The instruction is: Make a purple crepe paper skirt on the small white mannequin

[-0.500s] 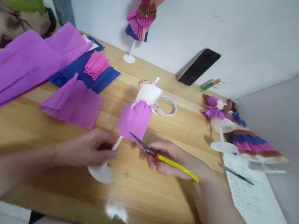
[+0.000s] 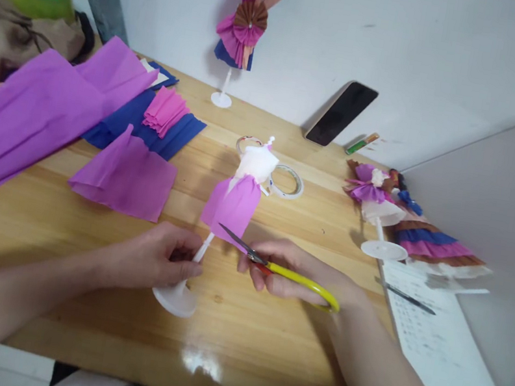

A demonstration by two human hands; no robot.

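Observation:
A small white dress form [image 2: 257, 161] on a stand leans away from me, with a purple crepe paper skirt [image 2: 235, 202] around its waist. My left hand [image 2: 171, 254] is closed on the stand's thin pole, just above its round white base [image 2: 175, 299]. In my right hand [image 2: 279, 266] are scissors [image 2: 300, 278] with yellow handles. Their dark blades point left across the skirt's lower edge; whether paper lies between them I cannot tell. Right behind the dress form lies a roll of clear tape [image 2: 287, 182].
Purple crepe paper [image 2: 129, 178], blue paper [image 2: 175, 136] and pleated pink paper [image 2: 166, 112] lie at the left. A dressed form [image 2: 249, 27] and a phone [image 2: 342, 114] stand by the wall. More dressed forms [image 2: 385, 214] and a written sheet [image 2: 432, 328] with a pen are at the right.
The scissors and my right hand have shifted slightly left along the skirt's lower edge. The dress form has turned a little, and my left hand stays on its pole.

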